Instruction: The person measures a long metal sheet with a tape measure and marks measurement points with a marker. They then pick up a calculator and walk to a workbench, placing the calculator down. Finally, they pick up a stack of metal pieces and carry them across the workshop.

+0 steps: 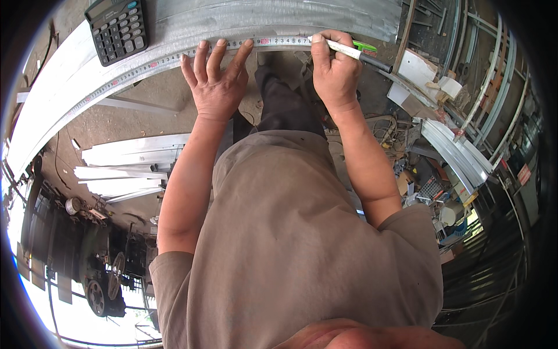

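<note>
The left hand (216,81) lies flat with fingers spread, pinning a tape measure (174,58) along the edge of a grey metal sheet (232,20). Just beside it, the right hand (334,70) grips a white marker (349,52), tip at the tape. A black calculator (117,29) rests beyond the left hand. Metal offcuts (128,168), probably aluminium, lie below the left forearm.

Dull galvanised metal sheet (244,17), glossy tape measure (174,58), black plastic calculator (117,29).
</note>
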